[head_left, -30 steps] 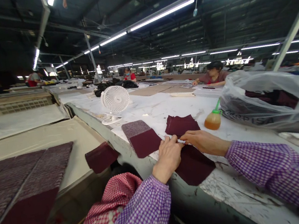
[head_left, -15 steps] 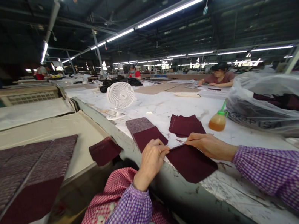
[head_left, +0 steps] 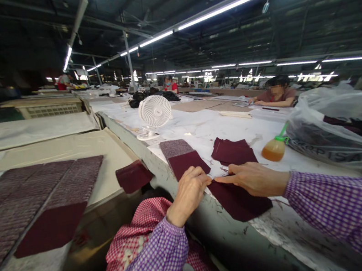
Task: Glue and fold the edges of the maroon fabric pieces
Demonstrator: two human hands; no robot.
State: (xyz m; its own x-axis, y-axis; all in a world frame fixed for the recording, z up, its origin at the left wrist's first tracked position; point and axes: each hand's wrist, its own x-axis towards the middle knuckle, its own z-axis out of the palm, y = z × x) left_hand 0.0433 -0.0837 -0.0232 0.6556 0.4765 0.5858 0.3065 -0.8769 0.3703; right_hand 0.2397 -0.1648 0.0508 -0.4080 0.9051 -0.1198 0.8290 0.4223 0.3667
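A maroon fabric piece lies at the near edge of the white-topped table. My left hand is closed, with thumb and forefinger pinching the left corner of the piece's far edge. From the other side my right hand grips that same edge; its index finger stretches along the edge and reaches the left fingertips, while its thumb is hidden. Just beyond my hands rest a maroon piece with a grey speckled band and a small pile of maroon pieces.
A white fan and an oil bottle with a green spout stand on the table. At the right sits a clear plastic bag holding dark fabric. Rows of striped fabric cover the left table. Co-workers are at the far side.
My right hand has slid leftward along the fabric's far edge, its index finger now straightened against my left fingertips. The view has turned slightly left.
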